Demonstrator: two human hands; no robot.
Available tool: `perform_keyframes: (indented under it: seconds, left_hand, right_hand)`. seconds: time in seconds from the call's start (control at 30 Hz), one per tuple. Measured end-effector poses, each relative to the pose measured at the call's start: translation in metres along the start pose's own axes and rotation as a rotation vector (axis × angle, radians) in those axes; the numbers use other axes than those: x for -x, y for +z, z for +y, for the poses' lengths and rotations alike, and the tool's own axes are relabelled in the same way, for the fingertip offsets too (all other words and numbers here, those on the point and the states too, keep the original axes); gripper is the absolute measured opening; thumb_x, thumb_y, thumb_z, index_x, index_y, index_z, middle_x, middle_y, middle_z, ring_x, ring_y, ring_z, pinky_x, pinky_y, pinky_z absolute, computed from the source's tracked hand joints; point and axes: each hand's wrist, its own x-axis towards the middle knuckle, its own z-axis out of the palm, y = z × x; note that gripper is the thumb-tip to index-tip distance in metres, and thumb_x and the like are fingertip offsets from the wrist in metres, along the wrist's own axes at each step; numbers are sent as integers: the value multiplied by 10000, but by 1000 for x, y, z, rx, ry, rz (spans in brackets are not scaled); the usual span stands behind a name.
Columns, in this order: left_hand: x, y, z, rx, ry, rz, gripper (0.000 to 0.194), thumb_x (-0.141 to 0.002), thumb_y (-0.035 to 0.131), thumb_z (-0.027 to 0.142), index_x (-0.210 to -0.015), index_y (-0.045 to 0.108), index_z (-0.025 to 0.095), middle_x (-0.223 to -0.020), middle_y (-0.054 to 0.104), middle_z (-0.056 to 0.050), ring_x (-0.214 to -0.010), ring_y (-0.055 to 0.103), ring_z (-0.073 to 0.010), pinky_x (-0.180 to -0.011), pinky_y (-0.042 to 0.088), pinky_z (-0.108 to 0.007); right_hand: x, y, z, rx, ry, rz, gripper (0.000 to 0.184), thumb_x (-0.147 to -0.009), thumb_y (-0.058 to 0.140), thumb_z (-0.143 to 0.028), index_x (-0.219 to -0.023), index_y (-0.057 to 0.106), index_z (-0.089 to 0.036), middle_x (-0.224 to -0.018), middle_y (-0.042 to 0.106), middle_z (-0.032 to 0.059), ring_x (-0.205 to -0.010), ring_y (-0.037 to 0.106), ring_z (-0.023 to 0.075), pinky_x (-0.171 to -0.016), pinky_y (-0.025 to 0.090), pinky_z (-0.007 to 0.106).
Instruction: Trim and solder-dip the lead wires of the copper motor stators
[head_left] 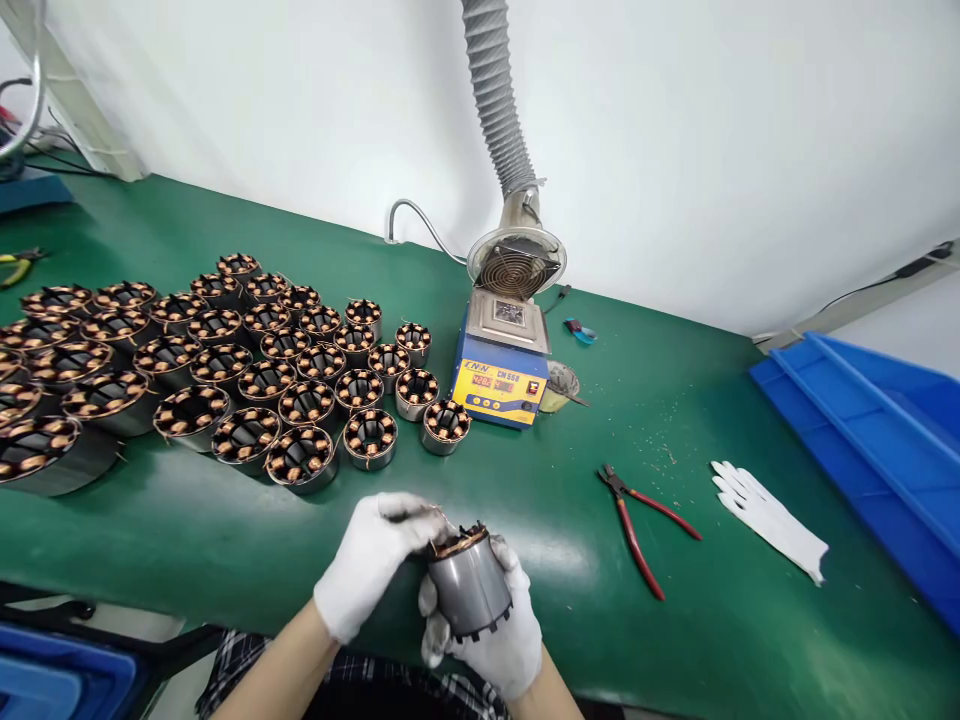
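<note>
Both my hands wear white gloves and meet over the near edge of the green bench. My right hand (491, 640) is wrapped round a grey metal motor stator (469, 585) from below, holding it tilted with its copper windings facing away. My left hand (371, 565) pinches at the top rim of that stator, where the winding wire ends stick out. The fingertips of the left hand are closed together on something too thin to name.
Many wound stators (247, 435) stand in rows on the left of the bench. A blue-and-yellow solder pot (501, 370) sits under a grey fume hose (495, 100). Red-handled pliers (637, 520), a spare white glove (769, 520) and blue bins (877, 440) lie to the right.
</note>
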Motion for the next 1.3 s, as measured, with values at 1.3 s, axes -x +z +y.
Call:
perform_keyframes:
  seconds: [1.3]
  left_hand:
    - [-1,-15,16,-290,-24,14,204,-711,610,316,-586,592,155,-558,536,33,-589,464,-111,-573,356,-233]
  right_hand:
    - [-9,-4,39,1245,-930,493,645,-720,631,-483,-1224,408,-149,-1016,648,146,-873,670,268,-749,567,333]
